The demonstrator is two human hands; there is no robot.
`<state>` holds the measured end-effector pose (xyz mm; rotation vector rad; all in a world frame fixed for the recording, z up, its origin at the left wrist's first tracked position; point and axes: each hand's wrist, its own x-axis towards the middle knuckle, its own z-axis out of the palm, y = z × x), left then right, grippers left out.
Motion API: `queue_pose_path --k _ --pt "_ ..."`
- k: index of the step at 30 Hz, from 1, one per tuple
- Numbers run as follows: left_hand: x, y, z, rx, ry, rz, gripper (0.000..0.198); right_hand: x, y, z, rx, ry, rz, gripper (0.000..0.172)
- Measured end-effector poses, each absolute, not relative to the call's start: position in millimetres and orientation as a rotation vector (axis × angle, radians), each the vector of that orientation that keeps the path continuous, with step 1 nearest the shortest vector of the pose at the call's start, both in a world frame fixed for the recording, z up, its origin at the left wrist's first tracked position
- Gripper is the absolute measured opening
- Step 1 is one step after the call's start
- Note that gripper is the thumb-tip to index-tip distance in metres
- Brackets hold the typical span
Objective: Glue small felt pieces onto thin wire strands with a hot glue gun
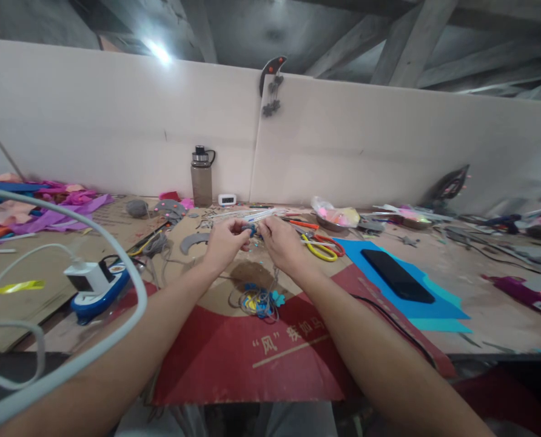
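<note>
Both my hands meet over the middle of the cardboard-covered table. My left hand [225, 241] and my right hand [280, 240] are closed in pinches on a small blue piece [249, 229] held between their fingertips. Thin wire hangs from it toward a tangle of wire with blue and yellow bits [258, 301] lying near me on the cardboard. Yellow-handled scissors [319, 247] lie just right of my right hand.
A black phone [396, 275] rests on blue sheets [438, 306] at right. A water bottle [201, 176] and small white clock [227, 199] stand by the back partition. A blue power strip with white charger [95, 282] and cables sits left; purple scraps [47, 209] pile far left.
</note>
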<state>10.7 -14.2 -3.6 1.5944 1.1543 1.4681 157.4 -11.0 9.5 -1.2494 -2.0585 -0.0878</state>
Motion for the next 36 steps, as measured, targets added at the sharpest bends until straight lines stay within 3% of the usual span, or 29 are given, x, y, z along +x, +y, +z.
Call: queue_pose_path --k 22,36 --pt "13.2 -19.5 -1.3 1.665 1.085 1.397 0.014 155.1 -10.2 12.0 -1.408 -2.068 -0.071 0.041" --pt "14.6 -17.4 -3.2 1.594 1.01 1.364 0.02 155.2 -8.4 10.1 -1.447 -1.996 0.054 0.047"
